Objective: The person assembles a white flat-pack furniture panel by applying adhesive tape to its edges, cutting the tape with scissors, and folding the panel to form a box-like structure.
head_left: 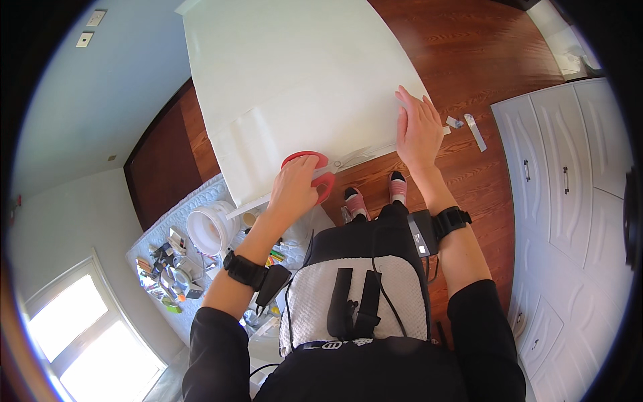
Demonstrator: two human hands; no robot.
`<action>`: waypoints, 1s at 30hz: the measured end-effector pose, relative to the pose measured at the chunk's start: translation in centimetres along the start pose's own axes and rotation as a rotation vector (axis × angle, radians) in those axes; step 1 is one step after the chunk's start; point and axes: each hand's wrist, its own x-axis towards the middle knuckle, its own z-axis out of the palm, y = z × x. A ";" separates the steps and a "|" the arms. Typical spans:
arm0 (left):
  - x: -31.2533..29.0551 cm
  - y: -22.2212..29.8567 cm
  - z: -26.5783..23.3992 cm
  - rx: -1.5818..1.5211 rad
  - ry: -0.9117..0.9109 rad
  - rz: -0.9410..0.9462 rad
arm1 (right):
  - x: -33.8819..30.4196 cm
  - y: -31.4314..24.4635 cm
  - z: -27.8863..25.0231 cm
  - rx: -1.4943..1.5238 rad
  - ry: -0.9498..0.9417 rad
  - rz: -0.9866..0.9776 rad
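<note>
My left hand (pixel 295 187) is wrapped round the red handles of a pair of scissors (pixel 326 186) at the near edge of a white-covered tabletop (pixel 295 80). The blades point right along that edge, and a clear, shiny strip seems to lie beside them. Over at the near right corner of the tabletop is my right hand (pixel 418 130), its fingers stretched out and nothing visible in it. Whether its palm touches the surface I cannot tell.
On the left, a bedspread (pixel 201 321) bears a white bucket (pixel 209 229) and a cluttered pile of small tools (pixel 171 268). Scraps of tape-like strip (pixel 475 132) lie on the wooden floor (pixel 469 174). White cabinets (pixel 569 167) line the right side.
</note>
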 end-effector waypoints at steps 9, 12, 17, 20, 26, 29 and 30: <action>1.5 0.0 -0.7 -0.050 -0.089 -0.094 | 0.4 -0.5 -0.4 0.084 0.000 0.024; 0.6 0.1 -0.8 0.000 -0.119 -0.098 | 0.5 -0.2 -1.3 0.192 0.081 0.083; 0.1 0.7 -0.3 -0.035 -0.010 -0.061 | -1.0 2.0 -2.6 0.459 0.240 0.586; 1.0 1.2 0.0 -0.050 -0.061 -0.079 | -2.0 3.0 -1.9 0.671 0.188 0.770; 2.7 2.1 0.0 -0.095 -0.105 -0.094 | -3.1 4.0 -0.9 0.879 0.121 0.831; 3.0 2.0 -0.2 -0.087 -0.083 -0.084 | -3.2 4.2 -0.8 0.861 0.121 0.805; 3.0 2.0 -0.2 -0.082 -0.074 -0.078 | -3.2 4.2 -0.7 0.855 0.123 0.798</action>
